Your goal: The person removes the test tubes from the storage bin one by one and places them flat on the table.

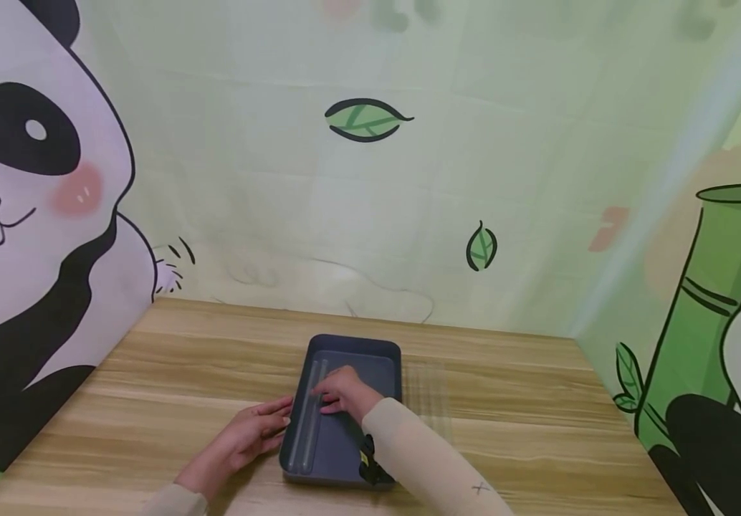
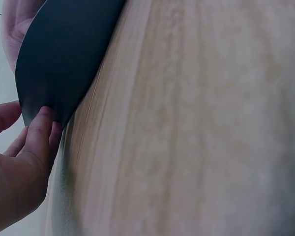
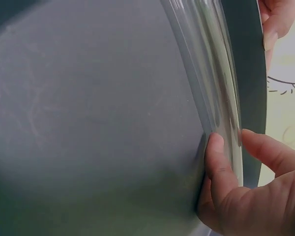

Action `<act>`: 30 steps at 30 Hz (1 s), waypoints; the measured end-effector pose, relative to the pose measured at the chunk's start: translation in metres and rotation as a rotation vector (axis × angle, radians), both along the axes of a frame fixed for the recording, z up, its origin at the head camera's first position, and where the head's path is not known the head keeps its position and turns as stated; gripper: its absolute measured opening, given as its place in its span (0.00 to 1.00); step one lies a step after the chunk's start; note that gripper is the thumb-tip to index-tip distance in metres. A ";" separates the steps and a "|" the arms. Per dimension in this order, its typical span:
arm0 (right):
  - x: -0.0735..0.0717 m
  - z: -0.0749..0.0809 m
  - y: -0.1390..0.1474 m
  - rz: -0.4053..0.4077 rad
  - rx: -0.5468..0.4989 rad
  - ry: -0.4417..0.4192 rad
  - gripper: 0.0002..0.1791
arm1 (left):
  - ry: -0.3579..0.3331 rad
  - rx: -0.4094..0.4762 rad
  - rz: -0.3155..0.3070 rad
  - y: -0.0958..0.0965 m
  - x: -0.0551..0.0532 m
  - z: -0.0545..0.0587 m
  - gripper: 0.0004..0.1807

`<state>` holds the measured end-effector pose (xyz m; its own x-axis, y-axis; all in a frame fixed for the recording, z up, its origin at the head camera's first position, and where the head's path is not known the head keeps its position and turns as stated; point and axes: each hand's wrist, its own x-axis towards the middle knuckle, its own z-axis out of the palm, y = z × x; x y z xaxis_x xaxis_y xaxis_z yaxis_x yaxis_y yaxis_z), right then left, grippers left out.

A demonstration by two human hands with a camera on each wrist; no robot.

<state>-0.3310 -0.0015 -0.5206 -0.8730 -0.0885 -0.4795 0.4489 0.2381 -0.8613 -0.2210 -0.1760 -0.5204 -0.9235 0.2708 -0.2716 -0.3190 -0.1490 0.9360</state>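
Note:
A dark blue rectangular tray (image 1: 351, 448) lies on the wooden table. Along its left inner wall run clear plastic tubes (image 1: 309, 437), side by side lengthwise. My right hand (image 1: 345, 390) reaches into the tray and holds these tubes, with thumb and fingers on opposite sides of them in the right wrist view. Outside the tray, my left hand (image 1: 251, 433) rests against the left wall. In the left wrist view its fingers (image 2: 39, 132) touch the outer wall, and the thumb is near the rim.
More clear tubes (image 1: 428, 394), faint against the wood, lie on the table (image 1: 525, 430) just right of the tray. A cloth backdrop (image 1: 267, 179) with printed pandas, leaves and bamboo stands behind and beside the table.

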 end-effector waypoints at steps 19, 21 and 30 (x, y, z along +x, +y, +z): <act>0.026 0.046 0.011 0.061 -0.065 -0.058 0.32 | 0.013 -0.003 -0.011 0.000 0.000 -0.002 0.36; 0.026 0.047 0.011 0.059 -0.075 -0.062 0.32 | 0.014 -0.001 -0.012 0.000 0.000 -0.001 0.36; 0.024 0.049 0.014 0.087 -0.101 -0.073 0.33 | 0.017 0.007 -0.016 -0.001 0.001 -0.001 0.36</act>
